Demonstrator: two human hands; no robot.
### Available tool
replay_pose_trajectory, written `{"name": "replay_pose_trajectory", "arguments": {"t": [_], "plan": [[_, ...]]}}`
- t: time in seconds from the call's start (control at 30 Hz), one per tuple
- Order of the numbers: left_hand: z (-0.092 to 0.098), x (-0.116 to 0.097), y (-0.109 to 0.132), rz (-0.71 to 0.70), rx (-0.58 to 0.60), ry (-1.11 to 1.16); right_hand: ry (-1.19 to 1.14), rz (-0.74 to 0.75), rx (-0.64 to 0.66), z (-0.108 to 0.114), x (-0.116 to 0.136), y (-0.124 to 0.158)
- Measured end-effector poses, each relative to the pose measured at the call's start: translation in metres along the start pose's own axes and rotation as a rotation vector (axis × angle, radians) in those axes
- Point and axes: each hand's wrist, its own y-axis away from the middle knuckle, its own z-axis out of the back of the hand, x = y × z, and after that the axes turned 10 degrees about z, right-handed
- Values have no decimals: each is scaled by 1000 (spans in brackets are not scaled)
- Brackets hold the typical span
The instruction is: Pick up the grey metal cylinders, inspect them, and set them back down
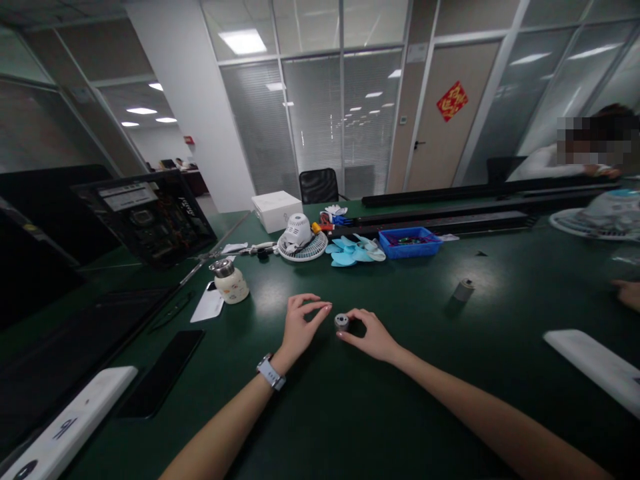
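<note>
My right hand (373, 335) grips a small silvery cylinder, which looks like a little motor (342, 323), between thumb and fingers. Its round end, with dark holes, faces up. Just to its left is my left hand (302, 324), wearing a watch (271, 372) at the wrist. Thumb and index fingertips meet there in a pinch, with the other fingers stretched above; anything between them is too small to make out. Farther right, a similar grey cylinder (464, 289) stands on the dark green table (320, 427).
At the back are a white fan part (299, 233), light-blue fan blades (350, 251), a blue tray (409, 243) and a white box (277, 211). A cream bottle (231, 283) and black phone (163, 373) lie left. Another person's hand (627, 293) is at the right edge.
</note>
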Motion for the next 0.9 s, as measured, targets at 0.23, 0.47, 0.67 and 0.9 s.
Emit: {"name": "replay_pose_trajectory", "arguments": {"t": [0.23,0.47,0.67,0.9], "plan": [[5,40,4,74,217,-278,-14,-1,-9,2,-1,1],[3,40,2,137,94,-200,-84,-84,-66,-3,-3,-4],[1,45,0,163,61,-154,-491,-161,-1,8,-9,-7],[2,45,-1,158,88,-143,-696,-284,-71,45,-31,-3]]}}
